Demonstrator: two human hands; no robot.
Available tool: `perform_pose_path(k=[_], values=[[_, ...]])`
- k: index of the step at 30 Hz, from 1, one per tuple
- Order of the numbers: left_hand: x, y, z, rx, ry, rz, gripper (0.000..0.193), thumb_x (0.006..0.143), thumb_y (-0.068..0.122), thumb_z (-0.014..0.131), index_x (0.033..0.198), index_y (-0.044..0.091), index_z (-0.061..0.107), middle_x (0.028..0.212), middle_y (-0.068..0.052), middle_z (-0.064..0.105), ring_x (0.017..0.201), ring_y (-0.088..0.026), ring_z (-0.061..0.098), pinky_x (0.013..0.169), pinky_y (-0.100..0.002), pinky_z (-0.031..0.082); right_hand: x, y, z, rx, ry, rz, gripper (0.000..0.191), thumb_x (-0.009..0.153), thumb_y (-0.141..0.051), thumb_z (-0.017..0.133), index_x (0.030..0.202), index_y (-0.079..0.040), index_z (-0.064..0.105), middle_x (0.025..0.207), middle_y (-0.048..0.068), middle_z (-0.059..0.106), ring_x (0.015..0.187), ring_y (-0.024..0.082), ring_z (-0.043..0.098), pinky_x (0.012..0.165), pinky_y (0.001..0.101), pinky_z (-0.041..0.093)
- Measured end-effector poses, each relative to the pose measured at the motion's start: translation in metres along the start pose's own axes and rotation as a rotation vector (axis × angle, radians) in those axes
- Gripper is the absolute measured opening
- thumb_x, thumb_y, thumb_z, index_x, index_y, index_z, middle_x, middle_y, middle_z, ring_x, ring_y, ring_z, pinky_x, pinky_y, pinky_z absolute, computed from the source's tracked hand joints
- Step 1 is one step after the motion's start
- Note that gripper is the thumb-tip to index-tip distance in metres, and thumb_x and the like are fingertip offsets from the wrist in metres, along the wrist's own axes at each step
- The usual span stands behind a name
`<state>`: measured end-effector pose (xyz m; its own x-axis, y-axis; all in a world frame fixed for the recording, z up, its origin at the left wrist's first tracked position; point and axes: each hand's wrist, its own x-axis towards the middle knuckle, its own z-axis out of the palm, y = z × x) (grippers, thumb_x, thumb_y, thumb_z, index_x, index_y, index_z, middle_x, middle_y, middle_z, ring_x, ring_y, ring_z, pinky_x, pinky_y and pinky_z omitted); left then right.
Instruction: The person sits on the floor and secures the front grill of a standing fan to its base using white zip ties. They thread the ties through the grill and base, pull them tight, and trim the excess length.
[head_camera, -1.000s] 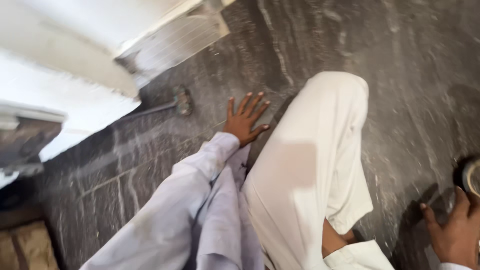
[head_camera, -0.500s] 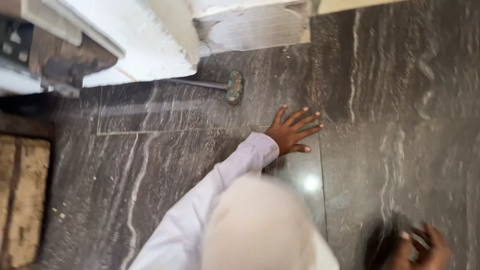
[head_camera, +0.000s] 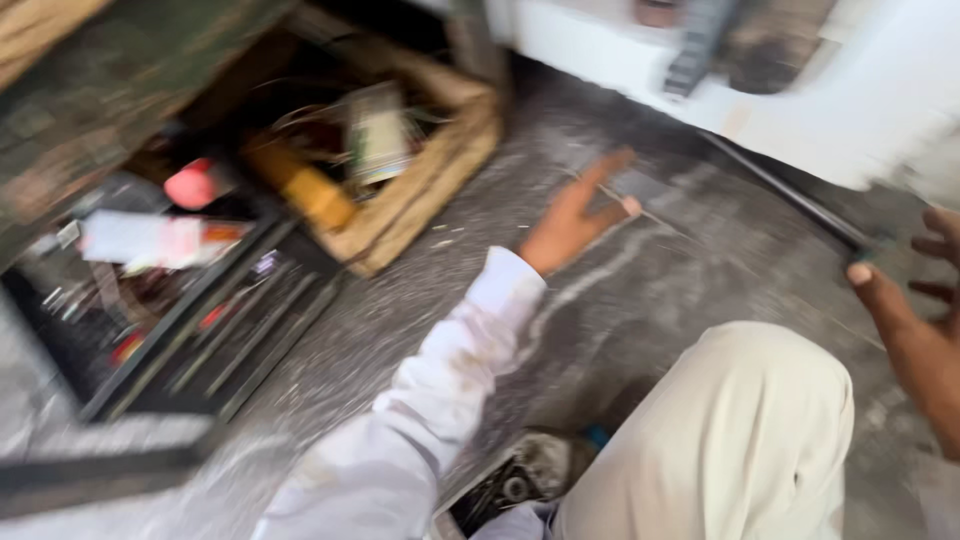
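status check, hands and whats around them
Left hand open, fingers spread, low over the grey floor. Right hand open, empty. Cardboard box of clutter left of it.

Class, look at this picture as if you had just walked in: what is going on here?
A person in a white long-sleeved shirt and cream trousers crouches on a grey stone floor. The left hand is spread open, empty, low over the floor; whether it touches is blurred. The right hand, fingers also open, is at the end of a thin dark rod lying beside a white wall base. To the left sit a woven basket of clutter and an open black toolbox tray.
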<state>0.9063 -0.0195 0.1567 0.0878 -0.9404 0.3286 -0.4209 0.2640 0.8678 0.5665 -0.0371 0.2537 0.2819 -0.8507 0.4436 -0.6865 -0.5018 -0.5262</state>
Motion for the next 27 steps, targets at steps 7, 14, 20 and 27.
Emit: perform_pose_path(k=[7,14,20,27], values=[[-0.058,0.023,-0.215,0.577,0.381,-0.118,0.072,0.089,0.036,0.076,0.147,0.003,0.049,0.141,-0.026,0.058,0.126,-0.042,0.059,0.104,-0.046,0.048,0.082,-0.116,0.069,0.162,-0.205,-0.487,0.053,0.094,-0.021,0.079,0.136,0.004,0.059,0.131,0.025,0.061,0.118,0.035,0.064,0.093,0.0438,0.054],[-0.02,-0.06,-0.288,0.688,0.268,-0.616,0.082,0.084,0.054,0.073,0.139,-0.004,0.056,0.126,-0.027,0.07,0.118,-0.039,0.069,0.1,-0.044,0.053,0.107,-0.22,0.118,0.261,-0.335,-0.628,0.054,0.093,-0.024,0.081,0.136,0.0,0.062,0.128,0.024,0.064,0.114,0.036,0.066,0.09,0.0443,0.053],[-0.002,-0.144,-0.273,0.506,0.598,-0.894,0.136,0.076,0.067,0.079,0.156,-0.012,0.003,0.138,-0.043,0.045,0.126,-0.048,0.054,0.103,-0.043,0.051,0.11,-0.261,0.138,0.386,-0.378,-0.616,0.051,0.091,-0.02,0.077,0.136,-0.001,0.06,0.128,0.022,0.064,0.112,0.032,0.067,0.081,0.0407,0.055],[0.001,-0.128,-0.255,0.738,0.754,-0.899,0.127,0.062,0.065,0.085,0.147,-0.011,0.029,0.141,-0.039,0.047,0.106,-0.043,0.069,0.082,-0.045,0.063,0.094,-0.243,0.15,0.516,-0.404,-0.592,0.049,0.091,-0.018,0.075,0.134,0.001,0.06,0.128,0.021,0.065,0.114,0.031,0.068,0.083,0.0387,0.057]])
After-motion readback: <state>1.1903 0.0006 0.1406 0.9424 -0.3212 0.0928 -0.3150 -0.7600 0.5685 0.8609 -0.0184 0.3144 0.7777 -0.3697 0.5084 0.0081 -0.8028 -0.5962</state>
